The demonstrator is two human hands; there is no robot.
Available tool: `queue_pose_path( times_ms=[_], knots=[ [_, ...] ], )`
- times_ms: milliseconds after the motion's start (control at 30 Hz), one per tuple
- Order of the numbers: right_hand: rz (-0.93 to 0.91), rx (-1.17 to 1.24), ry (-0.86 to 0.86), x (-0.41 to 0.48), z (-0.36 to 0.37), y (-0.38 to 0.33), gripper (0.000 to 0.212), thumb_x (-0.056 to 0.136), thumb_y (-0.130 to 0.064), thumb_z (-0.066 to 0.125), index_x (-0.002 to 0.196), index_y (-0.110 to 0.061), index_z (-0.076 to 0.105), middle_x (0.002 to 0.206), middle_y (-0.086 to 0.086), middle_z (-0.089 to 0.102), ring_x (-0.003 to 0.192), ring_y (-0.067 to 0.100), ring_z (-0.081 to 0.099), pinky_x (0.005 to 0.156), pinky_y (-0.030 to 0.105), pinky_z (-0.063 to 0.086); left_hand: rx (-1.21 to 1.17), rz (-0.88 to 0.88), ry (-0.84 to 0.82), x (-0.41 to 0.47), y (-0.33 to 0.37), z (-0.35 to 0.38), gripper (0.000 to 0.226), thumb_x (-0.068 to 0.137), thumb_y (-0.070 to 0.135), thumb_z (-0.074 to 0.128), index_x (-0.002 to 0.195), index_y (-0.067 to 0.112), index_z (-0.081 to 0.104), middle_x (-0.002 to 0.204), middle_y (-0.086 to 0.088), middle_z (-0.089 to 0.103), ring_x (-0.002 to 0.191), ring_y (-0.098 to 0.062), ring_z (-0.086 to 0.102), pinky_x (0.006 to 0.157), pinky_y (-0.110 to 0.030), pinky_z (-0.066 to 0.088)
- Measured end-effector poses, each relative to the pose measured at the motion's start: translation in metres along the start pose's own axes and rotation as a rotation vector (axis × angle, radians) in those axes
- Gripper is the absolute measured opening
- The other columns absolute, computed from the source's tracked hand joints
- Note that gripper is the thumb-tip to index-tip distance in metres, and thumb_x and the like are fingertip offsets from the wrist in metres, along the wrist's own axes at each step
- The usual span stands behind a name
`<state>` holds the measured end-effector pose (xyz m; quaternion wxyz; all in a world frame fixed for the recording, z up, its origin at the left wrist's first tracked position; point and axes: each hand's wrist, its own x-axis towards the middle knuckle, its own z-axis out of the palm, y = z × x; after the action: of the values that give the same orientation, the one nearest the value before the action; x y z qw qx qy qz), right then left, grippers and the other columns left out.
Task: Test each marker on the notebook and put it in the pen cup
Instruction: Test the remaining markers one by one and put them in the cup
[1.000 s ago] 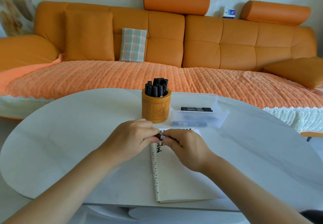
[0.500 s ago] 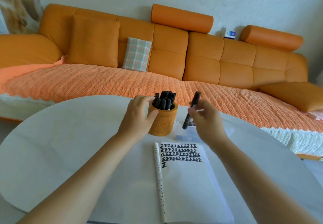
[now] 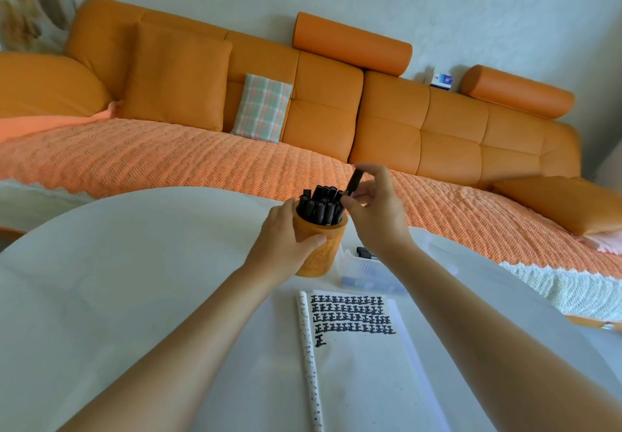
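An orange-brown pen cup (image 3: 323, 253) stands on the white table (image 3: 134, 297), packed with several black markers (image 3: 319, 204). My left hand (image 3: 282, 246) grips the cup's left side. My right hand (image 3: 377, 212) pinches a capped black marker (image 3: 354, 180) and holds it tilted over the cup's right rim, its lower end among the other markers. The open notebook (image 3: 363, 364) lies nearer to me, with rows of black test marks across the top of its page.
A clear plastic tray (image 3: 370, 271) sits right of the cup, partly behind my right forearm, with a black marker (image 3: 365, 252) in it. An orange sofa (image 3: 387, 121) with a woven cover runs behind the table.
A second ago both hands held the marker over the notebook. My left hand then went to the cup, and my right hand carried the marker up and left to the cup's rim.
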<state>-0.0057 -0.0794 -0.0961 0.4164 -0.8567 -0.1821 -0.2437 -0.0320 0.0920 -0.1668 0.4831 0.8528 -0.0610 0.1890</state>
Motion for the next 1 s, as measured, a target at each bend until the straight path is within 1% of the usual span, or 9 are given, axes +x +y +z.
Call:
queue_pose_path(
  times_ms=[200, 233, 367, 467, 567, 667, 733, 867, 1000],
  knots=[
    [-0.012, -0.095, -0.004, 0.0, -0.003, 0.003, 0.031, 0.088, -0.019, 0.072, 0.116, -0.027, 0.06, 0.088, -0.02, 0.061, 0.068, -0.004, 0.058, 0.057, 0.008, 0.04, 0.016, -0.004, 0.113, -0.004, 0.006, 0.003, 0.074, 0.071, 0.05, 0.077, 0.131, 0.024, 0.043, 0.123, 0.003, 0.048, 0.112, -0.014, 0.048, 0.089, -0.032, 0.045],
    [-0.016, -0.112, -0.008, 0.0, -0.003, 0.001, 0.031, 0.088, -0.02, 0.072, 0.116, -0.027, 0.06, 0.087, -0.021, 0.062, 0.067, -0.004, 0.059, 0.057, 0.008, 0.041, 0.02, 0.0, 0.125, -0.005, 0.008, 0.004, 0.074, 0.071, 0.05, 0.078, 0.131, 0.024, 0.043, 0.122, 0.004, 0.048, 0.111, -0.013, 0.048, 0.087, -0.03, 0.044],
    [-0.045, -0.254, -0.112, -0.001, -0.004, 0.002, 0.024, 0.09, -0.025, 0.066, 0.114, -0.029, 0.064, 0.087, -0.019, 0.065, 0.075, 0.009, 0.064, 0.063, 0.029, 0.054, 0.026, 0.01, 0.108, -0.004, 0.007, 0.003, 0.072, 0.073, 0.049, 0.077, 0.131, 0.024, 0.043, 0.122, 0.006, 0.049, 0.11, -0.011, 0.048, 0.086, -0.028, 0.043],
    [-0.043, -0.286, -0.18, -0.004, -0.007, 0.006, 0.029, 0.095, -0.028, 0.059, 0.124, -0.033, 0.062, 0.095, -0.017, 0.068, 0.08, 0.008, 0.064, 0.067, 0.03, 0.054, 0.019, 0.021, 0.067, -0.002, 0.002, 0.001, 0.065, 0.076, 0.048, 0.074, 0.13, 0.029, 0.045, 0.128, 0.007, 0.054, 0.115, -0.013, 0.052, 0.089, -0.03, 0.044],
    [-0.052, -0.221, -0.241, -0.007, -0.014, 0.01, 0.04, 0.096, -0.026, 0.059, 0.134, -0.034, 0.051, 0.097, -0.019, 0.067, 0.079, 0.003, 0.064, 0.066, 0.022, 0.052, 0.011, 0.02, 0.042, -0.001, 0.001, -0.001, 0.064, 0.079, 0.048, 0.072, 0.132, 0.03, 0.044, 0.13, 0.008, 0.055, 0.118, -0.013, 0.051, 0.09, -0.03, 0.043],
    [0.072, -0.217, -0.226, -0.001, -0.027, 0.023, 0.019, 0.099, -0.022, 0.053, 0.114, -0.031, 0.06, 0.099, -0.014, 0.065, 0.076, 0.009, 0.063, 0.06, 0.023, 0.049, 0.03, 0.041, 0.028, -0.001, -0.002, 0.0, 0.057, 0.081, 0.047, 0.07, 0.13, 0.031, 0.044, 0.128, 0.007, 0.054, 0.118, -0.013, 0.05, 0.09, -0.03, 0.043],
    [0.138, -0.381, -0.314, 0.003, -0.036, 0.038, 0.021, 0.1, -0.021, 0.048, 0.103, -0.03, 0.067, 0.102, -0.013, 0.064, 0.074, 0.008, 0.061, 0.057, 0.02, 0.044, 0.059, 0.043, 0.041, -0.005, -0.004, 0.001, 0.058, 0.083, 0.044, 0.069, 0.132, 0.028, 0.042, 0.13, 0.004, 0.05, 0.12, -0.015, 0.048, 0.094, -0.032, 0.042],
    [0.198, -0.613, -0.582, 0.008, -0.045, 0.064, 0.034, 0.096, -0.008, 0.048, 0.104, -0.029, 0.073, 0.123, -0.003, 0.067, 0.103, 0.016, 0.066, 0.08, 0.025, 0.053, 0.212, -0.023, 0.067, -0.023, -0.011, -0.004, 0.065, 0.087, 0.041, 0.064, 0.141, 0.019, 0.034, 0.135, -0.001, 0.045, 0.124, -0.018, 0.044, 0.096, -0.036, 0.043],
    [0.215, -0.709, -0.769, 0.017, -0.041, 0.067, 0.037, 0.09, -0.007, 0.054, 0.105, -0.034, 0.074, 0.119, -0.004, 0.07, 0.107, 0.019, 0.065, 0.092, 0.035, 0.054, 0.38, 0.005, 0.026, -0.043, -0.021, -0.012, 0.04, 0.09, 0.039, 0.058, 0.124, 0.022, 0.047, 0.12, 0.006, 0.05, 0.112, -0.015, 0.047, 0.085, -0.034, 0.047]
  ],
)
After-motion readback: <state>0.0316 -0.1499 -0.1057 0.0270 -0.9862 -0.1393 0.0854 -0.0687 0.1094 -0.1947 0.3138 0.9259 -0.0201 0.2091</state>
